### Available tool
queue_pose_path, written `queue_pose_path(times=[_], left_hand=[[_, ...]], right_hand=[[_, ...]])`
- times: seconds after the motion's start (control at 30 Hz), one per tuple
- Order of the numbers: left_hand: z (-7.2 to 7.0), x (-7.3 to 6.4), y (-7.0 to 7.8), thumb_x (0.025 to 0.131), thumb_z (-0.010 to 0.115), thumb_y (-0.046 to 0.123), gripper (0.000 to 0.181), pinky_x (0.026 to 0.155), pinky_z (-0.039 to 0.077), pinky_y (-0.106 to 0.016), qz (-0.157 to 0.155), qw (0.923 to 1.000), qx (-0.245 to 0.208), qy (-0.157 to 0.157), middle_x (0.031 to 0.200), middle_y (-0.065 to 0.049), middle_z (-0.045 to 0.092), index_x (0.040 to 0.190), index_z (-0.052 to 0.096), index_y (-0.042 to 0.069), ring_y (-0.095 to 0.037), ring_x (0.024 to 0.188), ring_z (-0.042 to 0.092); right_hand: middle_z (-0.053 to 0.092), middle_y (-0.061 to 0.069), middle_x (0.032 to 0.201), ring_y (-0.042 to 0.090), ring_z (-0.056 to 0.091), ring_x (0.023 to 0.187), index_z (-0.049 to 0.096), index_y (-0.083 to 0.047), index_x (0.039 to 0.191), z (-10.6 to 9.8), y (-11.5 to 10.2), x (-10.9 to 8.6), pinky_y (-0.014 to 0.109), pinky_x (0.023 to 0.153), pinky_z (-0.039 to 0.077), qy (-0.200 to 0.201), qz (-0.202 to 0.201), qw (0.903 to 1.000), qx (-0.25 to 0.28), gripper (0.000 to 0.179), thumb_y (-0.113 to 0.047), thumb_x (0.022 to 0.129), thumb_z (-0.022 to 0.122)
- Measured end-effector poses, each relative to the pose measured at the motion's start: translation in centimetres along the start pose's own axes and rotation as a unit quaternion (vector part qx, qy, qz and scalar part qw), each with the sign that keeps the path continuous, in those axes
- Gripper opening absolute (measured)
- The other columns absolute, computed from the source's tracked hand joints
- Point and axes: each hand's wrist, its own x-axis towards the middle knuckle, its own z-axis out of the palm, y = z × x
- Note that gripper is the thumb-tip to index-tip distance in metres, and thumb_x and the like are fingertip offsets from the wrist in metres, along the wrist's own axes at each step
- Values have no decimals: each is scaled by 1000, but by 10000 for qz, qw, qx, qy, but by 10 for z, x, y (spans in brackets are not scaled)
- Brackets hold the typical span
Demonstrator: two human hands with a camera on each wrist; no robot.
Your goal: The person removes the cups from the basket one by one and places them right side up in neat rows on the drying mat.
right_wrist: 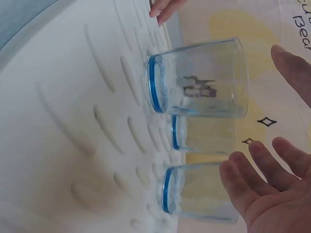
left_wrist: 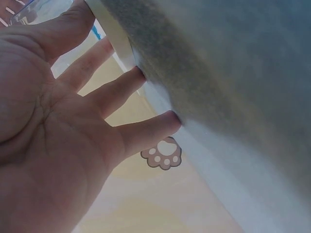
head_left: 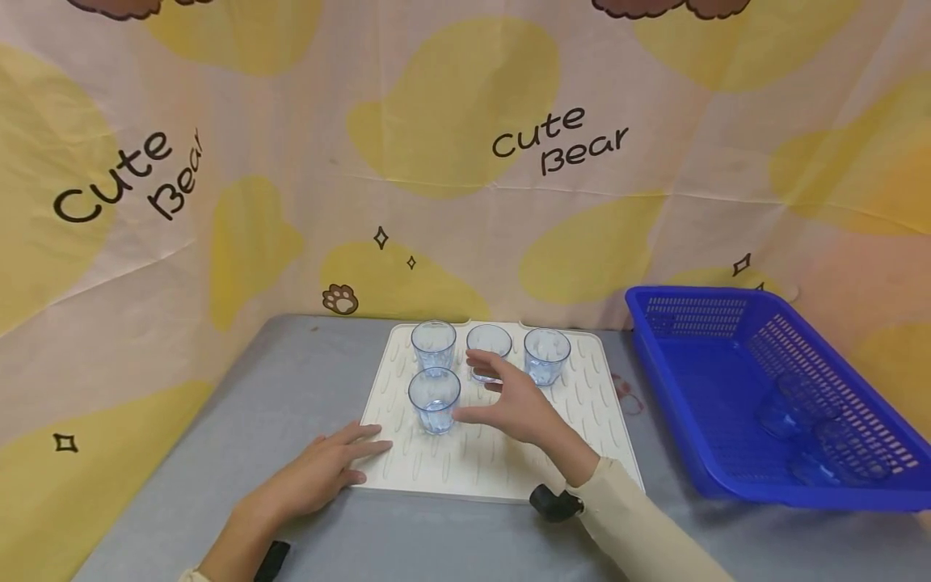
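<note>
Four-sided and white, a ridged drying mat (head_left: 480, 473) lies on the grey table with several clear bluish glasses standing on it. The front glass (head_left: 434, 404) is closest to my right hand (head_left: 515, 404), whose fingers are spread and hold nothing; the right wrist view shows a gap between them and this glass (right_wrist: 199, 82). Behind stand a left glass (head_left: 433, 343), a middle glass (head_left: 489, 338) partly hidden by my right fingers, and a right glass (head_left: 547, 356). My left hand (head_left: 313, 477) touches the mat's left edge with extended fingertips.
At the right sits a blue plastic basket (head_left: 742, 491) with slotted walls, holding glasses (head_left: 789, 404) at its right side. A patterned cloth (head_left: 451, 121) hangs behind the table (head_left: 429, 537). A dark device (head_left: 556, 503) is on my right wrist.
</note>
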Motion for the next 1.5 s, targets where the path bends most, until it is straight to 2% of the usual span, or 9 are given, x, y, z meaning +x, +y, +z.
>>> queue_pose_path(times=[0.27, 0.67, 1.0, 1.1, 1.2, 1.3, 1.37, 1.43, 1.5], left_hand=[[4, -2, -1, 90, 70, 10, 49, 105, 28, -76, -172, 9997, -165, -106, 148, -11, 51, 136, 62, 21, -44, 140, 42], [6, -4, -2, 90, 70, 12, 48, 107, 24, -76, -402, 9988, -214, -194, 151, -9, 50, 137, 61, 23, -44, 144, 38], [6, -1, 0, 90, 70, 12, 49, 106, 27, -75, -345, 9990, -243, -176, 150, -7, 49, 137, 61, 24, -42, 142, 40], [5, -1, -1, 90, 70, 11, 49, 106, 27, -75, -319, 9991, -230, -155, 150, -8, 50, 137, 61, 23, -43, 142, 40], [5, 0, -1, 90, 70, 11, 49, 105, 28, -75, -262, 9994, -204, -139, 149, -9, 50, 137, 61, 22, -44, 142, 41], [4, 0, -1, 90, 70, 11, 49, 104, 28, -76, -191, 9996, -166, -120, 149, -10, 50, 136, 62, 21, -45, 141, 42], [3, 1, -1, 90, 70, 11, 49, 104, 28, -77, -195, 9996, -159, -139, 149, -10, 50, 137, 61, 22, -45, 141, 41], [2, 2, -1, 90, 70, 11, 49, 104, 27, -77, -216, 9995, -157, -163, 149, -9, 50, 137, 61, 22, -45, 141, 41], [2, 3, 0, 90, 69, 11, 49, 105, 26, -77, -257, 9993, -178, -204, 150, -9, 50, 137, 61, 23, -45, 142, 40]], right_hand=[[52, 9, 149, 26, 51, 137, 45, -17, 148, -26, 9, -22, 43, 112, 43, 13, -158, 9997, -174, 85, -31, 76, 87], [56, 5, 146, 28, 53, 134, 45, -20, 147, -79, 5, -63, 43, 108, 47, 470, -551, 9915, -1081, 84, -31, 75, 88], [45, 14, 153, 44, 51, 131, 35, -20, 154, -159, 19, -118, 58, 97, 48, 1074, 204, 9732, -2022, 84, -37, 85, 79], [46, 16, 152, 44, 53, 127, 34, -21, 154, -180, 29, -132, 35, 93, 54, 1197, 373, 9674, -2202, 83, -37, 86, 78], [46, 18, 152, 43, 54, 124, 33, -21, 155, -199, 42, -144, 12, 83, 49, 1311, 536, 9624, -2320, 84, -36, 86, 78], [45, 18, 152, 20, 58, 121, 32, -25, 156, -217, 55, -155, 4, 77, 43, 1427, 750, 9551, -2484, 84, -38, 87, 77], [44, 20, 153, 20, 58, 120, 30, -22, 157, -228, 63, -162, 7, 75, 46, 1458, 890, 9512, -2570, 85, -39, 87, 77], [41, 23, 154, 26, 57, 124, 27, -18, 158, -236, 69, -167, 23, 86, 53, 1478, 1106, 9458, -2672, 89, -42, 87, 75], [37, 29, 154, 48, 50, 125, 23, -11, 158, -245, 75, -173, 44, 92, 51, 1491, 1253, 9418, -2739, 92, -43, 88, 74]])
